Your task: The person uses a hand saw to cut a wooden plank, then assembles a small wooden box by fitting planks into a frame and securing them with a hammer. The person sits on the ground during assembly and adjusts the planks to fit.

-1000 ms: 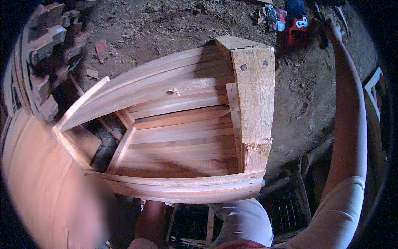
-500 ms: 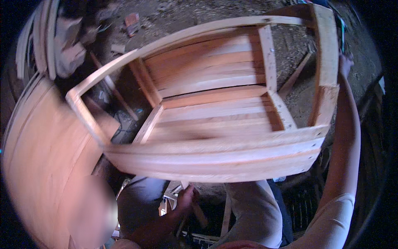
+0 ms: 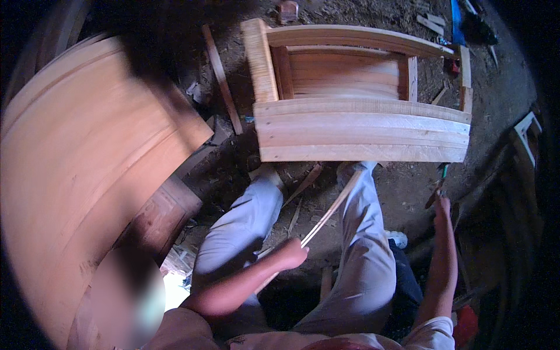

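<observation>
A pale wooden box-like frame (image 3: 361, 133) with plank sides and an open top sits on the ground ahead of my knees. My left hand (image 3: 293, 255) is closed round a pair of thin pale wooden strips (image 3: 319, 226), which slant up between my legs toward the frame. At the right, short of the frame's near right corner, my right hand (image 3: 443, 205) grips a slim tool with a green part (image 3: 445, 170). The tool's exact kind is too small and dark to make out. Neither hand touches the frame.
A large smooth wooden panel (image 3: 87, 146) leans along the left, beside a brown wooden block (image 3: 166, 211). Past it a long wooden stick (image 3: 221, 79) lies on the dirt floor. Wood scraps (image 3: 430, 23) and a brick-like piece (image 3: 288, 10) lie farther back.
The wooden frame has gone from close before me, tilted, to farther off and level. My right hand has come back from beyond its right side. My left hand has moved forward with the strips.
</observation>
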{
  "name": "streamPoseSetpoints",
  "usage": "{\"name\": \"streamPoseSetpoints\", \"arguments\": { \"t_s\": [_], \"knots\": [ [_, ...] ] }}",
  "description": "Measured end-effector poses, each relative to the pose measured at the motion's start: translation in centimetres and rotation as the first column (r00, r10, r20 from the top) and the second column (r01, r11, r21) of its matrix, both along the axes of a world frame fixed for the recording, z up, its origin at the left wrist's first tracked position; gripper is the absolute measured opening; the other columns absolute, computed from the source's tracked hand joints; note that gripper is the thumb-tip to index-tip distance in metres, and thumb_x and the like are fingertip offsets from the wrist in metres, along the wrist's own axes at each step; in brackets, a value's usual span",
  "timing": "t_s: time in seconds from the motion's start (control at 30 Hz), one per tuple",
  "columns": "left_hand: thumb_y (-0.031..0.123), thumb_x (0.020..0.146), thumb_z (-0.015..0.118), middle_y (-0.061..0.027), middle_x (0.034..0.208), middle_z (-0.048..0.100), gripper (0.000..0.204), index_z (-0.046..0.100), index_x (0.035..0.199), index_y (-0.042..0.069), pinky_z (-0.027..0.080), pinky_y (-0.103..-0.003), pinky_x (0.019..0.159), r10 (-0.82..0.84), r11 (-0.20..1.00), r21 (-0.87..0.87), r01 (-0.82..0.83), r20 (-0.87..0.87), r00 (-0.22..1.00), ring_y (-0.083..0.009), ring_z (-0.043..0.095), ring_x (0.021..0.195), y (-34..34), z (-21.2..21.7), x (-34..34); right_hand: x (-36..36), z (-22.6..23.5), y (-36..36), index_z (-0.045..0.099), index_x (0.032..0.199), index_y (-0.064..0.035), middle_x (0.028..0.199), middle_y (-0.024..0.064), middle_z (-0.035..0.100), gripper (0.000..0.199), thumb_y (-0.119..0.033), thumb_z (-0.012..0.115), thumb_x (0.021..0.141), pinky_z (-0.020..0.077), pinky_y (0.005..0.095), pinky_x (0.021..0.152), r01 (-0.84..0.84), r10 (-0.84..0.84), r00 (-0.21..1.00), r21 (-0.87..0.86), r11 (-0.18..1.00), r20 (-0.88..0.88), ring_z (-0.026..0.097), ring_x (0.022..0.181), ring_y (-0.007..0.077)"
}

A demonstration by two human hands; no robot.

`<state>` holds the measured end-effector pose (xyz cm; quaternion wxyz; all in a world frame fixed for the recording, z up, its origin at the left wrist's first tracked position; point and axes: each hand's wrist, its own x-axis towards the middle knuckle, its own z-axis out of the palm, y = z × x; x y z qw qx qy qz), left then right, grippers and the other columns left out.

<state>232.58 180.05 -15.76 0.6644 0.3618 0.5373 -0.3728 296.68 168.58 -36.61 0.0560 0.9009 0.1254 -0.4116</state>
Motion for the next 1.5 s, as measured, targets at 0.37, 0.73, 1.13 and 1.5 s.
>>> {"name": "streamPoseSetpoints", "arguments": {
  "t_s": [0.37, 0.73, 1.13, 1.5],
  "knots": [
    [0.009, 0.079, 0.067, -0.0185, 0.08, 0.074, 0.013, 0.076, 0.083, 0.001, 0.06, -0.048, 0.066, -0.578, 0.665, 0.642, 0.382, 0.119, 0.808, -0.0333, 0.075, 0.075, 10.8, -1.3, -3.2, -15.0, 7.4, 5.5, 0.053, 0.073, -0.0193, 0.055, -0.0051, 0.04, 0.036, -0.039, 0.066, 0.099, 0.0269, 0.0307, 0.041, 0.565, -0.494, 0.822, 0.289, 0.773, -0.283, 0.037, 0.042, 0.0123],
    [0.014, 0.072, 0.075, -0.0113, 0.099, 0.078, 0.026, 0.082, 0.097, 0.013, 0.061, -0.043, 0.07, -0.764, 0.36, 0.639, 0.68, -0.216, 0.607, -0.028, 0.076, 0.09, 13.7, -6.4, -3.6, -22.3, 16.1, 14.7, 0.054, 0.112, -0.0102, 0.085, 0.0036, 0.063, 0.018, -0.026, 0.059, 0.104, 0.0444, 0.0244, 0.054, 0.333, -0.126, 0.937, 0.943, 0.024, -0.327, 0.058, 0.066, 0.0119],
    [0.024, 0.085, 0.076, -0.0032, 0.114, 0.075, 0.033, 0.077, 0.117, 0.019, 0.059, -0.046, 0.079, -0.81, 0.364, 0.439, 0.822, -0.286, 0.512, -0.0228, 0.072, 0.1, 10.9, -7.7, 0.5, -45.7, 21.5, 13.4, 0.056, 0.134, -0.007, 0.076, 0.0193, 0.06, 0.036, -0.01, 0.062, 0.099, 0.0493, 0.0388, 0.062, -0.717, 0.708, 0.539, 0.69, 0.101, 0.457, 0.061, 0.063, 0.0268],
    [0.026, 0.083, 0.076, 0.0002, 0.107, 0.076, 0.03, 0.078, 0.113, 0.022, 0.059, -0.047, 0.079, -0.901, 0.188, 0.494, 0.849, -0.257, 0.35, -0.0216, 0.073, 0.094, 7.4, -1.7, 0.8, -46.3, 18.7, 14.8, 0.057, 0.132, -0.0035, 0.086, 0.0282, 0.067, 0.033, -0.011, 0.06, 0.1, 0.0528, 0.0474, 0.065, -0.795, 0.707, 0.483, 0.597, 0.107, 0.517, 0.068, 0.075, 0.046]
  ]
}}
